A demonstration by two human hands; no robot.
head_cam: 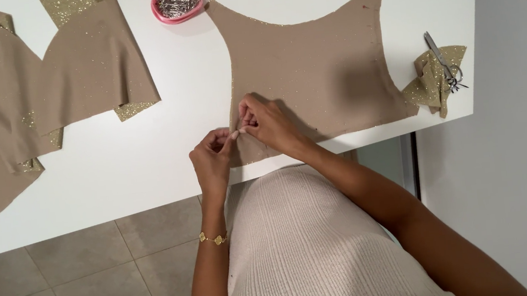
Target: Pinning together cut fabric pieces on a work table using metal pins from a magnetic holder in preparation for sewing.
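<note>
The tan fabric panel (311,74) lies flat at the near edge of the white table (128,162), right of centre. The left hand (212,160) and right hand (267,123) both pinch its left side seam, fingertips closed together (any pin between them is too small to see). Judged step: pinning the seam. The pink pin dish (176,2) sits at the far edge, scissors (442,60) on glitter scraps (429,81) near the right edge, further cut pieces (41,80) left. Nothing obstructs.
</note>
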